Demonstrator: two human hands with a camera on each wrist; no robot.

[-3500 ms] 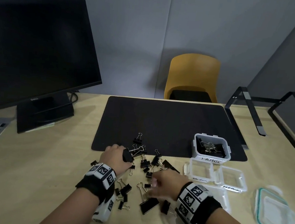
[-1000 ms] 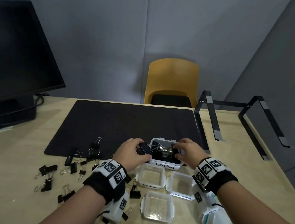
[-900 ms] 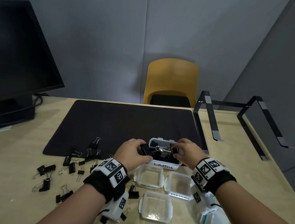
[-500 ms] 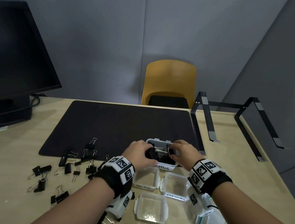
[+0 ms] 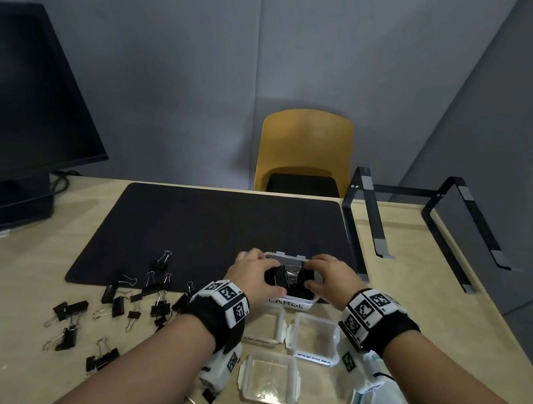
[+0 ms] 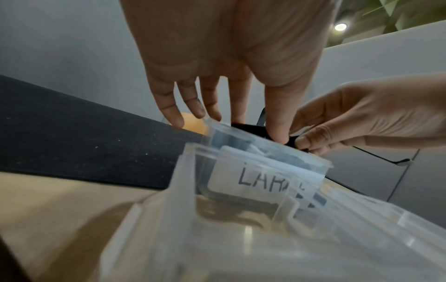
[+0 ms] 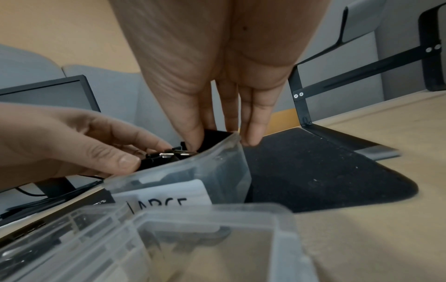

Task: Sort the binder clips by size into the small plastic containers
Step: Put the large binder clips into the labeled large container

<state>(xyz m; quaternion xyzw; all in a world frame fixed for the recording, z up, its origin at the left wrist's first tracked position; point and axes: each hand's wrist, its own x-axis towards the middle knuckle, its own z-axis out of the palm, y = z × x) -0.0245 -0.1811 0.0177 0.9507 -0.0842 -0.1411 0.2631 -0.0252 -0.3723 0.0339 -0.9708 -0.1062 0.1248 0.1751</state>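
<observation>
— What colour were the clips [image 5: 70,307]?
— Black, with silver wire handles. The mat [image 5: 224,230] was black too, on a pale wood desk [image 5: 6,324].
— And the chair [image 5: 305,147]?
— Mustard yellow. The tubs [image 5: 314,338] were clear; the wristbands [image 5: 229,301] had black-and-white square patterns.

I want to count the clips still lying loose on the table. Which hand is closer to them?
Left. The left hand is over the LARGE container, just right of the loose binder clips. The right hand is at the container's far side, farther from them.
</observation>
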